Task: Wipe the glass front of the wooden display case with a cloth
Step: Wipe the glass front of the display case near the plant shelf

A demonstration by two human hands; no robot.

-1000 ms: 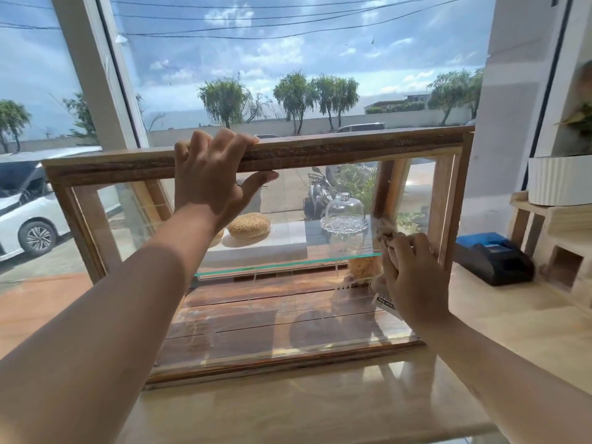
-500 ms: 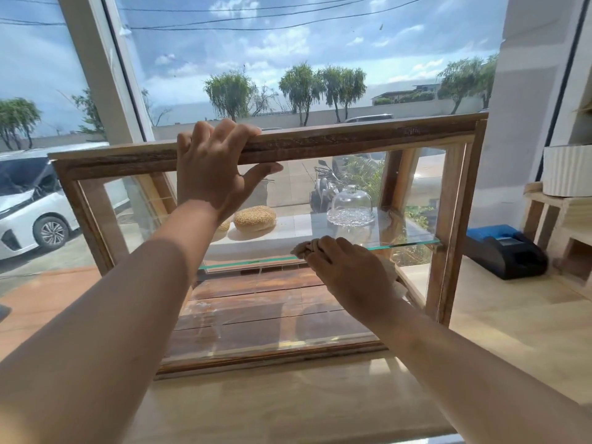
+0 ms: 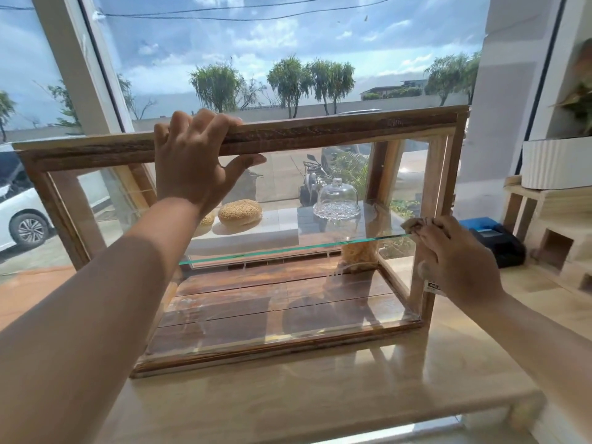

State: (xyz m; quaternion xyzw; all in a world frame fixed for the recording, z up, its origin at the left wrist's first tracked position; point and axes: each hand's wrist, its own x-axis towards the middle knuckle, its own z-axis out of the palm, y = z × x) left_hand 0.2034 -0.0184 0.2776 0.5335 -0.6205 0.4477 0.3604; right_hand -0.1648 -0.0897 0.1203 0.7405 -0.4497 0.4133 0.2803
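Note:
The wooden display case stands on a light counter, and its glass front faces me. My left hand grips the top rail of the case, fingers curled over it and thumb on the glass side. My right hand presses a small brownish cloth against the right edge of the glass front, by the right upright. Most of the cloth is hidden under the fingers; a white tag hangs below the hand.
Inside the case a glass shelf carries a seeded bun and a glass dome. A blue and black device lies right of the case, beside wooden boxes and a white planter. A large window is behind.
My right hand with the cloth swept left to the middle of the glass, then back right to the right edge. The left hand kept its grip on the top rail.

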